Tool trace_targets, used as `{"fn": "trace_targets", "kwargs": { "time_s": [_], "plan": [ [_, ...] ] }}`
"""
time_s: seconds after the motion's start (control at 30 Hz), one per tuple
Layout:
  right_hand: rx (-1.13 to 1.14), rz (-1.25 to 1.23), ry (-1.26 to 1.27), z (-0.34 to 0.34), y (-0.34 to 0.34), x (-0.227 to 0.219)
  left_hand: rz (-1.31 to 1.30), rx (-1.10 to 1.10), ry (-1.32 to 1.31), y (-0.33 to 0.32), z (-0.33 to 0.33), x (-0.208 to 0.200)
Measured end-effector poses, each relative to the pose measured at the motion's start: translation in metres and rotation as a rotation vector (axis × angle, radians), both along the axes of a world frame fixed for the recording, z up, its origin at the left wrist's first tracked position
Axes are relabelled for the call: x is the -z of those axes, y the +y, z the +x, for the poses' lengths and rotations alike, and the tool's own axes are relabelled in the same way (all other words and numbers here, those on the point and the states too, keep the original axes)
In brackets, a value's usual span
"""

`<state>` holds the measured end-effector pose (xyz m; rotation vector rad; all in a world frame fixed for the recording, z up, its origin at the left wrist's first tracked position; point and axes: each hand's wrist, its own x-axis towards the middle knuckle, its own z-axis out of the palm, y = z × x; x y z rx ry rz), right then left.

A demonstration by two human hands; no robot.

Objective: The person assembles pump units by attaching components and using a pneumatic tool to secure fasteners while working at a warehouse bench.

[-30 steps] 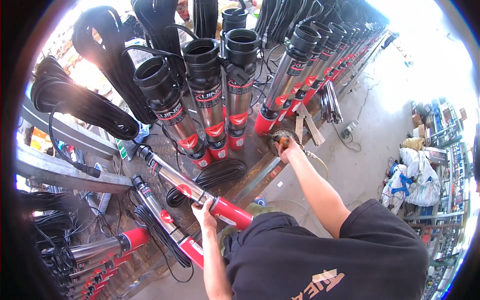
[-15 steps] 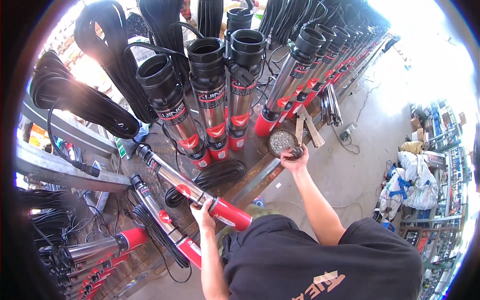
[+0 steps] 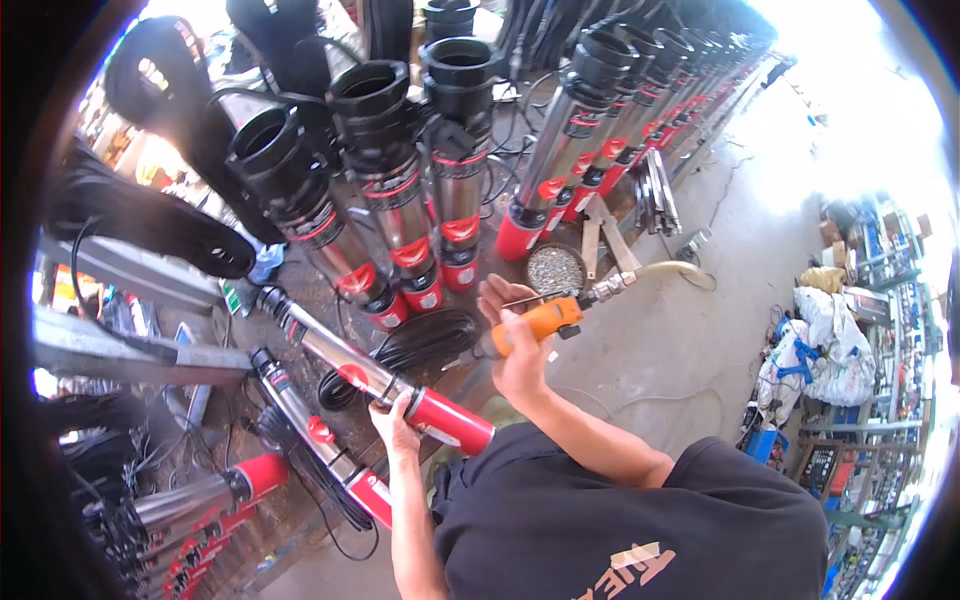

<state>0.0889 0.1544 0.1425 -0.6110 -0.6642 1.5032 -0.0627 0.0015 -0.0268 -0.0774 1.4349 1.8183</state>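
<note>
My left hand (image 3: 396,425) is closed round a steel-and-red submersible pump (image 3: 440,418), near the seam between its steel tube and red end. The pump lies at a slant across the bench edge, its red end toward my body. In front of me my right hand (image 3: 522,368) grips an orange air screwdriver (image 3: 545,319), with several fingers stretched past its body. The tool's tip points down-left toward the pump and is apart from it. A pale air hose (image 3: 670,268) runs from its rear fitting. Just beyond the tool sits a round bowl of small metal screws (image 3: 556,270).
Several upright pumps (image 3: 405,215) stand on the bench, with a long row (image 3: 570,150) to the right. A second pump (image 3: 320,435) lies left of the held one. A coiled black cable (image 3: 430,345) lies behind it. Metal strips (image 3: 655,195) stick out past the bench edge.
My right hand has moved left from beside the screw bowl toward the pump, and the orange air screwdriver now shows in it. My left hand stays on the pump. The view has shifted slightly.
</note>
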Motion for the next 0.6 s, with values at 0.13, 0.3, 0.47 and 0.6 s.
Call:
{"fn": "trace_targets", "kwargs": {
  "time_s": [0.13, 0.3, 0.47, 0.6],
  "plan": [
    [-0.293, 0.271, -0.274, -0.019, -0.023, 0.003, 0.025, -0.009, 0.024, 0.003, 0.001, 0.000],
    [-0.628, 0.293, -0.397, -0.052, -0.027, 0.019, -0.030, -0.028, 0.063, 0.000, 0.002, -0.004],
    [-0.595, 0.206, -0.246, -0.071, -0.043, 0.032, -0.023, -0.034, 0.079, -0.001, 0.003, -0.001],
    [-0.572, 0.197, -0.292, -0.071, -0.038, 0.060, -0.030, -0.043, 0.051, 0.000, 0.004, 0.000]
  ]
}}
